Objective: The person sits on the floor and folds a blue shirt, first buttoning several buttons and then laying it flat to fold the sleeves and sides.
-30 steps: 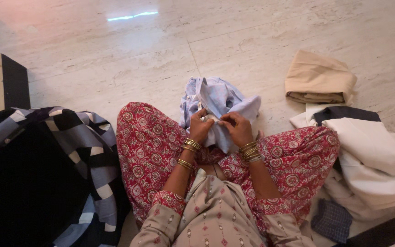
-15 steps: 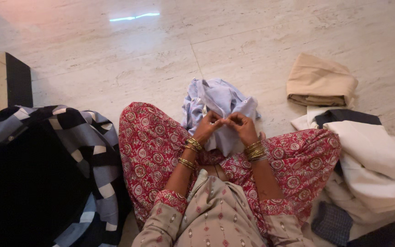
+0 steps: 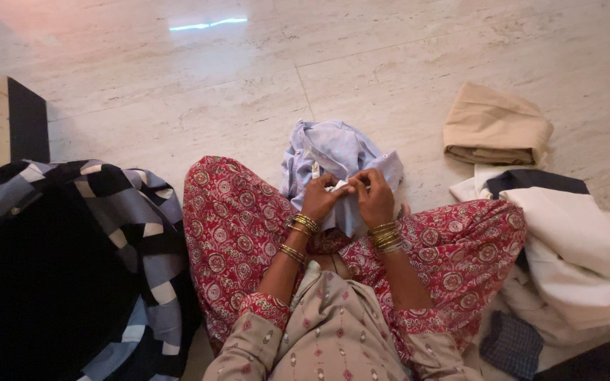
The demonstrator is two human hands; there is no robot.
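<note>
I sit cross-legged on the floor in red patterned trousers. A crumpled light blue shirt [image 3: 337, 152] lies in my lap and spills onto the floor ahead of my knees. My left hand [image 3: 317, 198] and my right hand [image 3: 374, 196] are close together at the shirt's near edge, both pinching a small fold of its fabric between fingers and thumbs. Gold bangles ring both wrists. What lies under the fingertips is hidden.
A folded beige garment [image 3: 494, 127] lies on the marble floor [image 3: 178, 92] at the right. Below it sits a pile of white and dark clothes [image 3: 573, 240]. A black, blue and white checked bag or cloth [image 3: 72, 261] fills the left side.
The shirt has sunk lower and lies more bunched than one second ago. My hands have stayed together on its edge, shifting only slightly.
</note>
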